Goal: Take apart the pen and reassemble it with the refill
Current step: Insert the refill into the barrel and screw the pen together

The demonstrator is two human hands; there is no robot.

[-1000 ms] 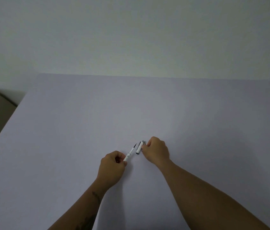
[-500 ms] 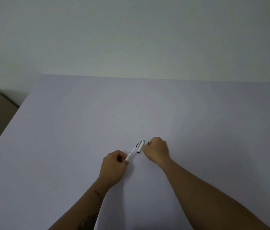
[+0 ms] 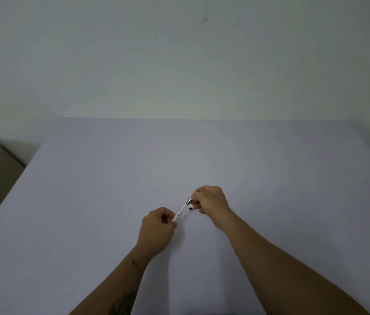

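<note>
Bare table point(image 3: 202, 155) surrounds both hands; nothing obstructs.

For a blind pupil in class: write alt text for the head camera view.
Two bare hands hold a slim white plastic pen above a pale lilac table: the left hand grips its lower end, the right hand pinches its metal-tipped upper end.
</note>
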